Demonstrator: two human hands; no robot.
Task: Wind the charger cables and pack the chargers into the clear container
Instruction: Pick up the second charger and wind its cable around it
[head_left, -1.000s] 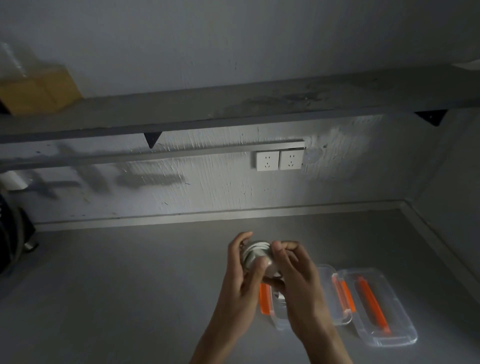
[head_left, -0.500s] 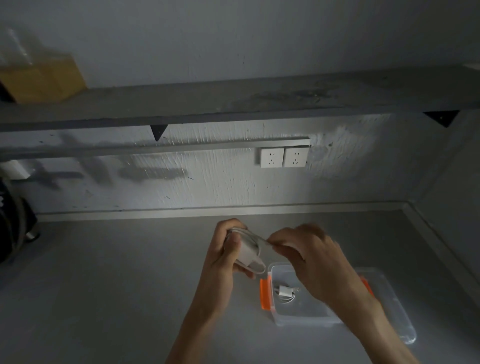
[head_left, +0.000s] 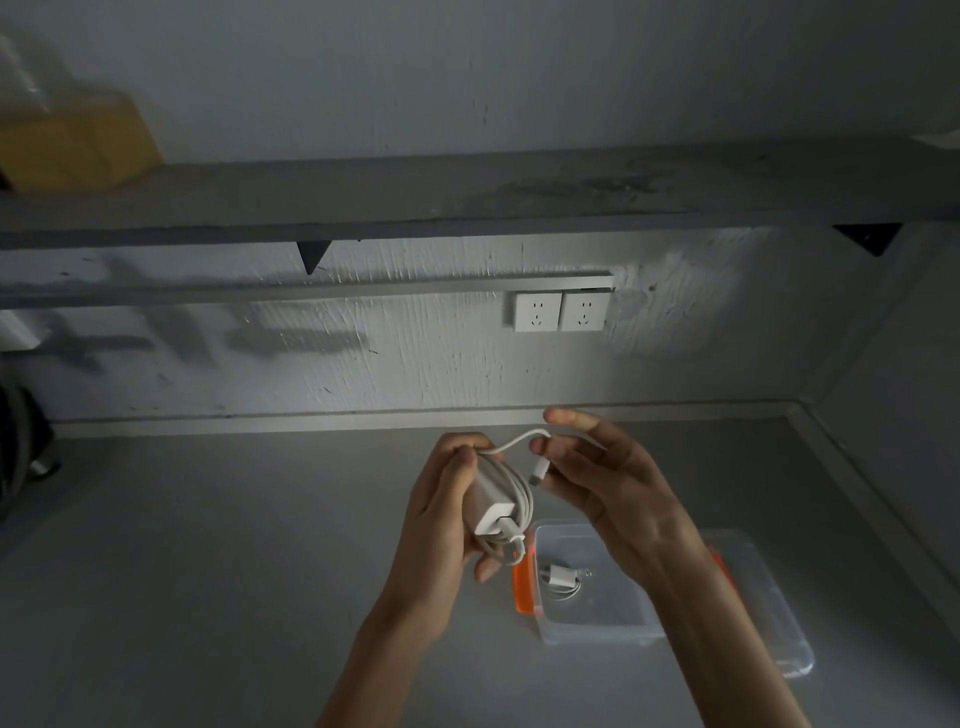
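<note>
Since half a second ago, the right hand (head_left: 597, 483) has lifted away from the bundle and drawn out the last stretch of cable, so a short free loop now arcs between the two hands. That hand pinches the cable (head_left: 511, 444) just behind its plug end (head_left: 537, 472), its other fingers spread loosely. The left hand (head_left: 447, 512) is closed around the white charger (head_left: 493, 506), thumb pressing the coils already wrapped about the block.

This is the tail of the winding step: only the short free end looks unwound. The next move likely calls for laying that end around the charger and tucking the plug under a coil so the wrap does not spring loose.

Just below the charger, on the grey surface (head_left: 208, 571), stands the clear container (head_left: 597, 631) with orange latches, open, with another wound charger (head_left: 561, 578) already inside. The held charger goes there afterwards.
</note>
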